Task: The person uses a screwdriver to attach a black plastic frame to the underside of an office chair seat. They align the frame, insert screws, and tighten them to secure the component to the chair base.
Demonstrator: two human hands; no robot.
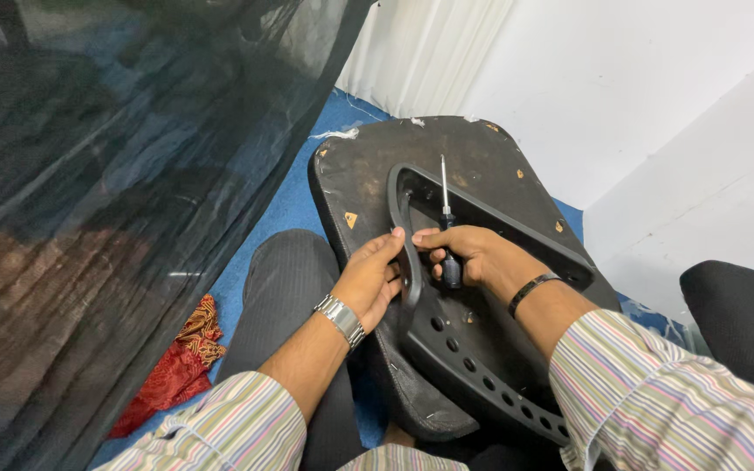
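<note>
A black chair seat base [473,157] lies upside down across my lap, with a black plastic armrest frame [482,349] lying on it. My left hand [373,279], with a metal watch on the wrist, grips the curved left edge of the armrest frame. My right hand [469,253], with a dark wristband, holds a screwdriver [446,205] by its dark handle, and the metal shaft points away from me over the seat base. The two hands are close together, almost touching.
A dark mesh net [133,174] hangs along the left. A red patterned cloth [176,366] lies on the blue floor [290,201]. White walls and a curtain stand behind. A black cushion [743,314] is at the right edge.
</note>
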